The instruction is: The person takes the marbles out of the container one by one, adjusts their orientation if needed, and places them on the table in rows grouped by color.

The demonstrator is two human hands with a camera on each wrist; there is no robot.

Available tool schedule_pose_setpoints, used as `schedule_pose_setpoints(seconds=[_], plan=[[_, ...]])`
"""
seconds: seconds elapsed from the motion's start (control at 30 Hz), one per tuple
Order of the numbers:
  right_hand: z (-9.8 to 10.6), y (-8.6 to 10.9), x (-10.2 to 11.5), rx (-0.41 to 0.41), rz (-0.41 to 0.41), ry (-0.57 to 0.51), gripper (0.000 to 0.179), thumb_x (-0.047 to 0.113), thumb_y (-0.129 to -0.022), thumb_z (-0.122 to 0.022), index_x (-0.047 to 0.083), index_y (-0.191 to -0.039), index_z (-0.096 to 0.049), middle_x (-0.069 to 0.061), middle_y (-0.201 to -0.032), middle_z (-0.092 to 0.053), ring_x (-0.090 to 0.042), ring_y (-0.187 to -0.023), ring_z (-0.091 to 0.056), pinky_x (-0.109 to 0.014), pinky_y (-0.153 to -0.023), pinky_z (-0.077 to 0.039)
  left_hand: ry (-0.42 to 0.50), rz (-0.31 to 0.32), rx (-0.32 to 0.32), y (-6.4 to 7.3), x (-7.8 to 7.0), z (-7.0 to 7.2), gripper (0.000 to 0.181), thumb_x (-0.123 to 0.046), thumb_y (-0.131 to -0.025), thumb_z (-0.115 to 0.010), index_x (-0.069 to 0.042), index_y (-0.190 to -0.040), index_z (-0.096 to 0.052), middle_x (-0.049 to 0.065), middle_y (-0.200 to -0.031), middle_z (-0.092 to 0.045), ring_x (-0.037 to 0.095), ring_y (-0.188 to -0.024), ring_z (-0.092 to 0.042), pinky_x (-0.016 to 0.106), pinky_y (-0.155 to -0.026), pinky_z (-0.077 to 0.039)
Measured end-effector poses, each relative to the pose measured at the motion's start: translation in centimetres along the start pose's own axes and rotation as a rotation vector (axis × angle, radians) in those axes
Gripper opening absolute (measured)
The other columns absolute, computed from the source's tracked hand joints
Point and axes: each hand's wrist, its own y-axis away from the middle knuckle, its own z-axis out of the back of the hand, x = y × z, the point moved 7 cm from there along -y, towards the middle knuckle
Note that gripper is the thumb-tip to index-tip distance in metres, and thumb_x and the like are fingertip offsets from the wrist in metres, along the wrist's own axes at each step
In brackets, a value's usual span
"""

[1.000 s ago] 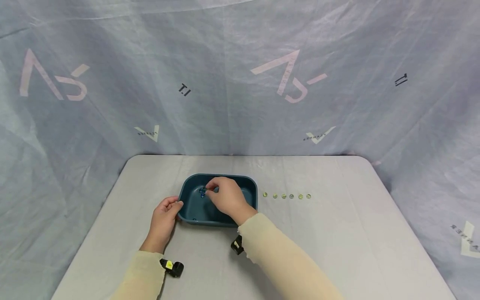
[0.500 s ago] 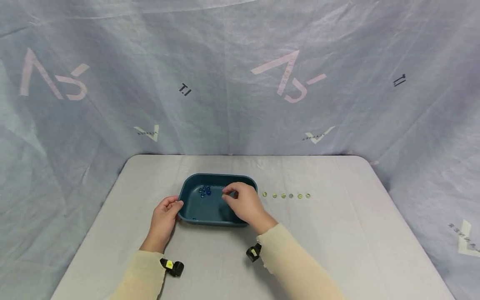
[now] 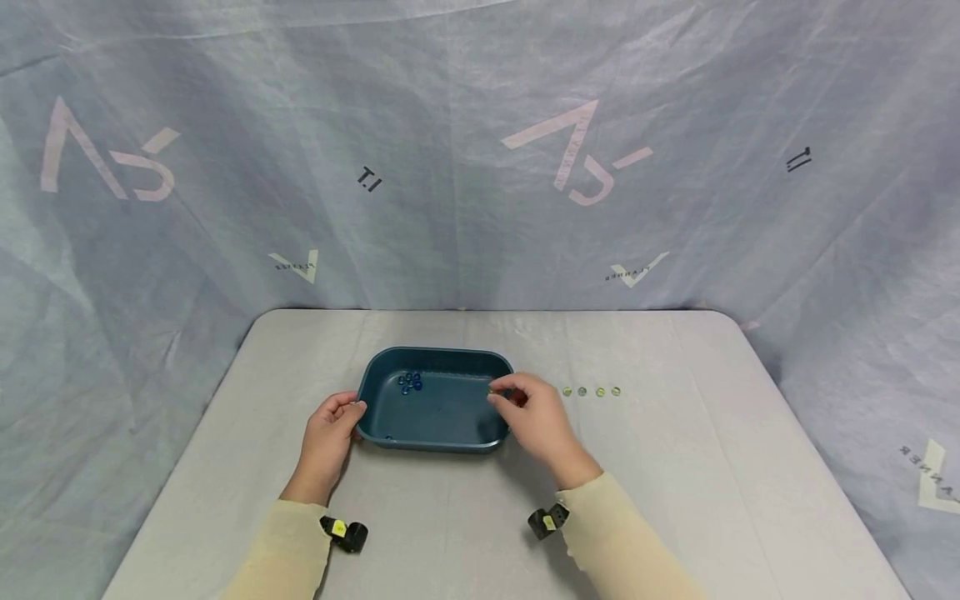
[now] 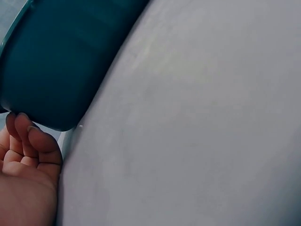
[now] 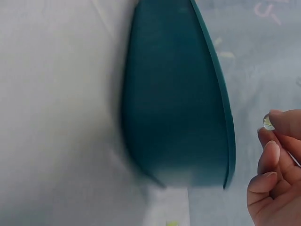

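Note:
The left hand [image 3: 327,437] holds the left end of a dark teal tray [image 3: 442,417], its thumb at the rim; the left wrist view shows curled fingers [image 4: 43,141] against the outer wall. Between thumb and fingertips, the right hand [image 3: 536,417] pinches a clear marble [image 5: 268,122] with a yellowish-green core, above the tray's right rim. Several blue marbles [image 3: 411,382] are clustered toward the tray's back left, and another small marble [image 3: 389,437] lies near its front wall.
On the white-covered table [image 3: 675,467], several yellow-green and clear marbles [image 3: 582,392] stand in a spaced row right of the tray. The right hand hides the row's left end. A grey printed cloth [image 3: 450,167] hangs behind the table.
From among the blue marbles, my right hand has moved rightward across the tray to its right rim, uncovering the cluster. It now covers the row's left end. The left hand stays put.

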Motion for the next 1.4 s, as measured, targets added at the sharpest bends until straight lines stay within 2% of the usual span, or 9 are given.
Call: schedule_pose_setpoints(seconds=[0.17, 0.33, 0.7, 0.97, 1.4], plan=[[2.4, 0.2, -1.9, -0.078, -0.053, -0.014, 0.015, 0.013, -0.094, -0.077, 0.009, -0.109, -0.078, 0.000, -0.091, -0.067, -0.019, -0.071, -0.054, -0.029, -0.061, -0.046, 0.002, 0.008, 0.003, 0.2, -0.1, 0.0, 0.032, -0.017, -0.103, -0.063, 0.003, -0.128, -0.060, 0.010, -0.099, -0.065, 0.012, -0.080, -0.058, 0.023, -0.070, -0.051], [4.6, 0.4, -3.7, -0.133, -0.100, 0.008, 0.014, 0.014, -0.094, -0.077, 0.010, -0.108, -0.078, -0.002, -0.094, -0.069, -0.019, -0.074, -0.056, -0.029, -0.063, -0.046, -0.002, 0.008, 0.001, 0.2, -0.1, -0.1, 0.031, -0.017, -0.103, -0.063, 0.002, -0.128, -0.060, 0.012, -0.099, -0.064, 0.012, -0.080, -0.058, 0.023, -0.069, -0.051], [7.8, 1.0, -6.9, -0.116, -0.121, 0.171, 0.014, 0.015, -0.097, -0.074, 0.010, -0.109, -0.077, -0.004, -0.100, -0.070, -0.019, -0.080, -0.057, -0.033, -0.067, -0.048, -0.004, 0.006, 0.016, 0.0, 0.0, -0.4, 0.031, -0.018, -0.103, -0.064, 0.001, -0.128, -0.060, 0.013, -0.100, -0.063, 0.014, -0.080, -0.056, 0.025, -0.071, -0.050], [10.5, 1.4, -8.9, -0.149, -0.157, 0.184, 0.018, 0.017, -0.097, -0.074, 0.006, -0.112, -0.076, -0.008, -0.092, -0.068, -0.019, -0.074, -0.056, -0.030, -0.062, -0.046, -0.010, 0.000, 0.002, -0.1, 0.1, -0.1, 0.031, -0.020, -0.103, -0.064, 0.000, -0.127, -0.061, 0.010, -0.098, -0.064, 0.012, -0.080, -0.058, 0.023, -0.070, -0.051], [13.7, 2.3, -12.4, -0.192, -0.234, 0.221, 0.019, 0.021, -0.099, -0.071, 0.010, -0.115, -0.075, -0.008, -0.090, -0.065, -0.022, -0.073, -0.055, -0.031, -0.059, -0.047, -0.015, 0.012, 0.004, 0.1, 0.1, -0.1, 0.032, -0.019, -0.103, -0.064, 0.000, -0.129, -0.060, 0.009, -0.100, -0.065, 0.011, -0.083, -0.058, 0.023, -0.072, -0.051]])
